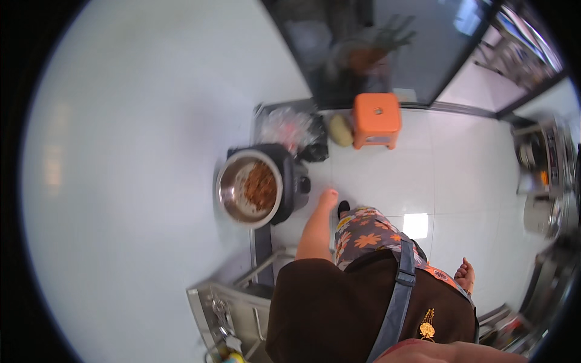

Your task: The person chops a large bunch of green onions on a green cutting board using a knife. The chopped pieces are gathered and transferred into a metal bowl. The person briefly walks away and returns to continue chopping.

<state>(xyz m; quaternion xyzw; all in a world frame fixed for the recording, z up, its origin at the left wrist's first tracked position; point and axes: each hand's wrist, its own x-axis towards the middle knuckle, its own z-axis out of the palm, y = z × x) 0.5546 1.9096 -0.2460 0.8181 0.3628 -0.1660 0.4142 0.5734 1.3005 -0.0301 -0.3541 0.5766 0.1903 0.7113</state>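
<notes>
My left hand point(329, 198) hangs in front of me, with nothing visible in it; its fingers are foreshortened. Nearest to it stands a black appliance point(295, 186) with a knob on its front. On top of that rests a round stainless steel bowl point(230, 193), partly filled with a brown, crumbly substance point(261, 187) heaped to one side. Off to the right hangs my right hand point(464, 274), fingers curled in, apart from any object. A flowered apron point(367, 236) covers my front.
An orange plastic stool point(376, 115) stands by the glass partition point(408, 54), beside a greenish melon-like object point(340, 130). Clear plastic bags point(288, 127) lie behind the appliance. A stainless steel sink unit point(227, 313) is at the lower left. Metal kitchen equipment point(540, 159) lines the right side.
</notes>
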